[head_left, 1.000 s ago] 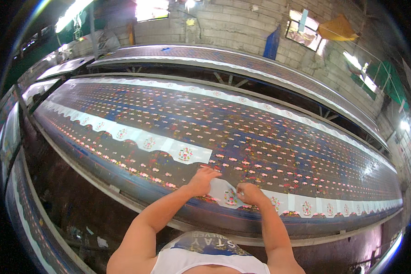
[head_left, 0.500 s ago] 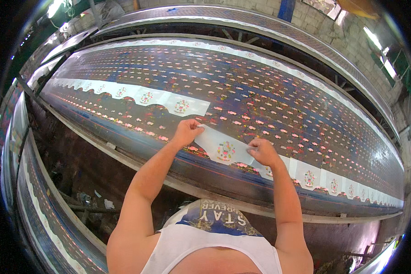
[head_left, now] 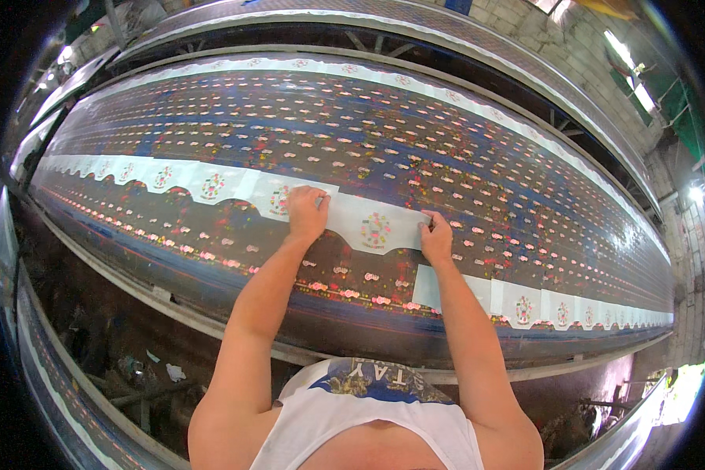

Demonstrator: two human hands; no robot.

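A pale cloth panel [head_left: 399,223] with a round multicoloured print and a curved lower edge stretches between my hands. My left hand [head_left: 309,213] pinches its upper left corner, over the right end of a row of similar panels [head_left: 243,185] on the long table. My right hand [head_left: 436,237] has the upper right corner between thumb and fingers. The panel lies on or just above the table surface; which of the two I cannot tell. Nearer to me on the right, my right forearm crosses above another row of printed panels [head_left: 513,301].
The long dark table [head_left: 352,164] carries many rows of small pink-and-white printed marks. Along its far edge runs a further strip of white panels [head_left: 352,69]. Another long table [head_left: 415,27] stands behind. Part of one more table [head_left: 63,392] shows at lower left.
Both hands have carried the panel away from the near row, up and across to the end of the left row. The whole view has shifted slightly too.
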